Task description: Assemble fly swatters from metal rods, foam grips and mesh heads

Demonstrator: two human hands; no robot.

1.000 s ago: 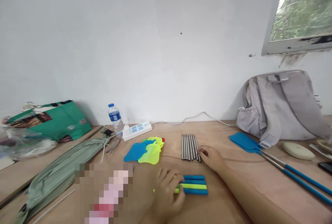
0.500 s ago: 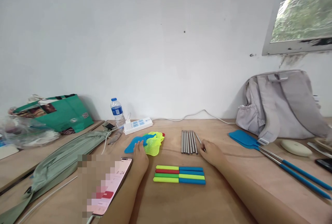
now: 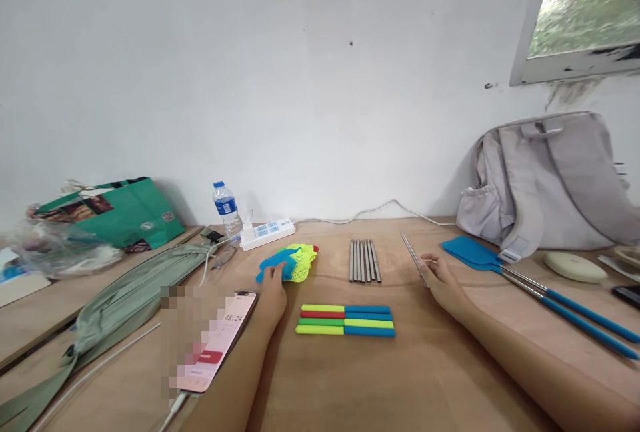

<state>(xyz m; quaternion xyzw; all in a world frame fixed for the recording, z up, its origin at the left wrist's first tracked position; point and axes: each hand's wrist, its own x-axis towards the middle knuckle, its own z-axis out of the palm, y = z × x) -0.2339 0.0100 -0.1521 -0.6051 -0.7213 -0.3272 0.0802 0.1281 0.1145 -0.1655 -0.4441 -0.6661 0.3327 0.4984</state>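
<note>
My right hand (image 3: 441, 280) pinches a thin silver metal rod (image 3: 413, 253), which is tilted and stands apart from the other rods. Closed on the edge of a blue fly swatter head (image 3: 274, 263) is my left hand (image 3: 274, 291), at the near side of a small pile. Yellow-green mesh swatter heads (image 3: 304, 264) lie in that pile, with a bit of red behind them. Several metal rods (image 3: 365, 261) lie side by side between my hands. Closer to me, several coloured handle tubes (image 3: 345, 320) in yellow, red, green and blue form neat rows.
Blue fly swatters (image 3: 520, 280) lie at the right, before a grey backpack (image 3: 555, 185). A lit phone (image 3: 220, 345) lies beside my left forearm. Behind the pile are a power strip (image 3: 267, 233) and a water bottle (image 3: 227, 209). A green bag (image 3: 135, 219) stands far left.
My right hand has moved right, carrying one rod away from the row. My left hand now pinches the blue swatter head, which has shifted slightly right.
</note>
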